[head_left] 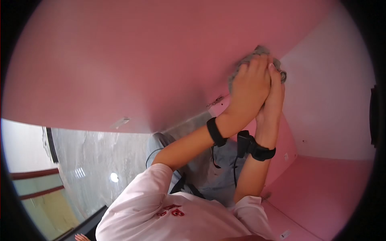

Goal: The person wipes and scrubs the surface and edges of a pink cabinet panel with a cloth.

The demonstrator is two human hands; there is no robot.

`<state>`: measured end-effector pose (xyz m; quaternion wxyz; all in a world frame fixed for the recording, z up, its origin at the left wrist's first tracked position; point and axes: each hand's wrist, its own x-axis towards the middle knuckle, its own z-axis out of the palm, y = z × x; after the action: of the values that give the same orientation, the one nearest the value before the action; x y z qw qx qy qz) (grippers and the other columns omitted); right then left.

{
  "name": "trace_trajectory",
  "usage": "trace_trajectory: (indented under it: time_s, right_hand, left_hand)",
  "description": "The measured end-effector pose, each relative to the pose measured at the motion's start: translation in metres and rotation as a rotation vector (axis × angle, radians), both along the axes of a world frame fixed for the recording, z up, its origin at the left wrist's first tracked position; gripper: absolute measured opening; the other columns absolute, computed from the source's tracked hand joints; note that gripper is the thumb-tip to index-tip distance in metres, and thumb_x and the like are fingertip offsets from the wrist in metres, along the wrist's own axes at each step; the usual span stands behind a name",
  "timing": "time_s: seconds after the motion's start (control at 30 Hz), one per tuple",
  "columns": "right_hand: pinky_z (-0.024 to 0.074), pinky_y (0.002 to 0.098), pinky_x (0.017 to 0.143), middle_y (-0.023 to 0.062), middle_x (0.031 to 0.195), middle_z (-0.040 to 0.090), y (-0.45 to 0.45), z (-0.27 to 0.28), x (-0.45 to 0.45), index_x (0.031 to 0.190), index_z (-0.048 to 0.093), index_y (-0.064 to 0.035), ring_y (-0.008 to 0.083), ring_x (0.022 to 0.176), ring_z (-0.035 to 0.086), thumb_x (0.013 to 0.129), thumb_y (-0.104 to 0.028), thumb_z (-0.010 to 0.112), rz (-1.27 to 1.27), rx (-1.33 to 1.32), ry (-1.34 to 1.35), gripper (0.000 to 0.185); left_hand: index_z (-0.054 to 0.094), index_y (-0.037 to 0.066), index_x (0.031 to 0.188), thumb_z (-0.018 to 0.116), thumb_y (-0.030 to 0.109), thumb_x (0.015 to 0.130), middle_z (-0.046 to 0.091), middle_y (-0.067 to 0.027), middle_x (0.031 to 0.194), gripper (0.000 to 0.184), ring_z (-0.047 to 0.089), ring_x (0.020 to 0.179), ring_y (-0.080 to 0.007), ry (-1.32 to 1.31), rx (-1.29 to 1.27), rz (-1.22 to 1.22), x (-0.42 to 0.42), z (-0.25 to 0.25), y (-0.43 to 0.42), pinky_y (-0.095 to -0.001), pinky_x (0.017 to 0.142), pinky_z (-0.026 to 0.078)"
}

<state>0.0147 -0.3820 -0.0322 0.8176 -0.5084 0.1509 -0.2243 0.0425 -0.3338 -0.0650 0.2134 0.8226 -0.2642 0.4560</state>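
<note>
A crumpled grey cloth lies against a large pink panel, close to where it meets a pale panel. My left hand presses on the cloth, fingers bent over it and back of the hand toward me. Right beside it, my right hand is on the cloth too, its thumb against the left hand. Much of the cloth is hidden under both hands, and some fingertips are out of sight. Both wrists wear black bands, the left band plain, the right band carrying a small black box.
A metal hinge joins the pink panel's edge to a cabinet side. The pale panel and pink inner faces enclose the right. A grey, shiny floor shows lower left. Another person's fingers appear at the bottom edge.
</note>
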Motion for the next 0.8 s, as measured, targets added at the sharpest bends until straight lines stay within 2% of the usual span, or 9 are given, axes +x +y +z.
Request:
trace_trajectory:
  time_s: [0.1,0.17,0.33,0.37,0.4,0.5,0.6,0.67,0.8]
  right_hand:
    - [0.0491,0.0327,0.098,0.0063,0.125,0.065,-0.001,0.019,-0.010,0.132,0.062,-0.0020,0.0158,0.116,0.061,0.102,-0.032,0.064,0.019,-0.229,-0.156,0.042]
    - [0.0493,0.0327,0.097,0.0057,0.123,0.066,0.011,0.043,-0.016,0.130,0.063,-0.0028,0.0153,0.115,0.061,0.102,-0.032,0.065,0.038,-0.193,-0.180,0.041]
    - [0.0503,0.0320,0.092,0.0054,0.122,0.066,0.005,0.018,0.010,0.127,0.062,-0.0058,0.0150,0.111,0.062,0.101,-0.032,0.066,0.026,-0.081,-0.229,0.037]
    - [0.0488,0.0288,0.089,0.0025,0.113,0.064,0.001,0.006,0.012,0.121,0.062,-0.0050,0.0122,0.104,0.059,0.101,-0.028,0.067,0.025,-0.091,-0.141,0.031]
    - [0.0472,0.0256,0.086,-0.0004,0.104,0.062,0.001,0.003,0.009,0.115,0.062,-0.0042,0.0093,0.097,0.057,0.101,-0.025,0.067,0.023,-0.099,-0.049,0.025]
    - [0.0474,0.0264,0.083,-0.0007,0.102,0.061,0.006,0.009,-0.002,0.111,0.061,-0.0054,0.0085,0.093,0.056,0.101,-0.023,0.067,-0.033,-0.202,-0.105,0.021]
    - [0.0497,0.0304,0.091,0.0028,0.113,0.064,0.017,0.044,-0.021,0.125,0.058,-0.0067,0.0141,0.104,0.061,0.101,-0.029,0.067,0.014,-0.166,-0.277,0.034]
    - [0.0496,0.0302,0.091,0.0033,0.113,0.065,0.012,0.045,-0.008,0.124,0.059,-0.0067,0.0141,0.105,0.061,0.102,-0.028,0.066,0.066,-0.182,-0.255,0.031]
    - [0.0492,0.0299,0.090,0.0043,0.113,0.066,0.007,0.012,0.008,0.123,0.061,-0.0069,0.0140,0.106,0.062,0.103,-0.027,0.063,0.051,-0.126,-0.125,0.028]
  left_hand:
    - [0.068,0.000,0.123,0.065,0.013,0.082,0.063,-0.0089,0.126,0.043,0.059,0.115,-0.0273,-0.015,-0.195,0.003,-0.009,0.032,0.007,-0.0370,0.085,0.046]
    - [0.068,-0.005,0.122,0.065,0.015,0.081,0.064,-0.0133,0.126,0.045,0.057,0.114,-0.0258,-0.244,-0.263,0.092,-0.007,0.057,0.015,-0.0359,0.088,0.045]
    - [0.066,0.001,0.129,0.064,0.013,0.084,0.062,-0.0096,0.128,0.046,0.058,0.115,-0.0271,-0.051,0.002,0.049,0.005,0.037,0.027,-0.0384,0.086,0.046]
    - [0.066,0.001,0.129,0.064,0.013,0.084,0.062,-0.0099,0.129,0.046,0.058,0.115,-0.0269,0.038,0.096,0.027,0.004,0.024,0.026,-0.0391,0.086,0.046]
    - [0.066,0.001,0.129,0.064,0.013,0.084,0.062,-0.0099,0.129,0.046,0.058,0.115,-0.0269,0.042,0.088,0.027,0.001,0.014,0.026,-0.0391,0.086,0.046]
    - [0.065,0.000,0.129,0.064,0.012,0.084,0.061,-0.0099,0.130,0.047,0.058,0.114,-0.0265,0.068,-0.020,-0.020,-0.006,0.017,0.025,-0.0396,0.085,0.046]
    - [0.065,0.000,0.131,0.064,0.011,0.083,0.061,-0.0091,0.130,0.049,0.057,0.114,-0.0264,-0.084,-0.105,-0.003,-0.021,0.055,0.033,-0.0394,0.085,0.046]
    - [0.064,0.000,0.131,0.064,0.011,0.084,0.061,-0.0081,0.129,0.049,0.057,0.112,-0.0257,-0.053,-0.119,0.114,-0.020,0.066,0.034,-0.0389,0.085,0.046]
    - [0.065,0.001,0.129,0.064,0.012,0.084,0.061,-0.0067,0.125,0.047,0.057,0.110,-0.0263,-0.141,0.010,0.115,-0.004,0.030,0.035,-0.0389,0.083,0.045]
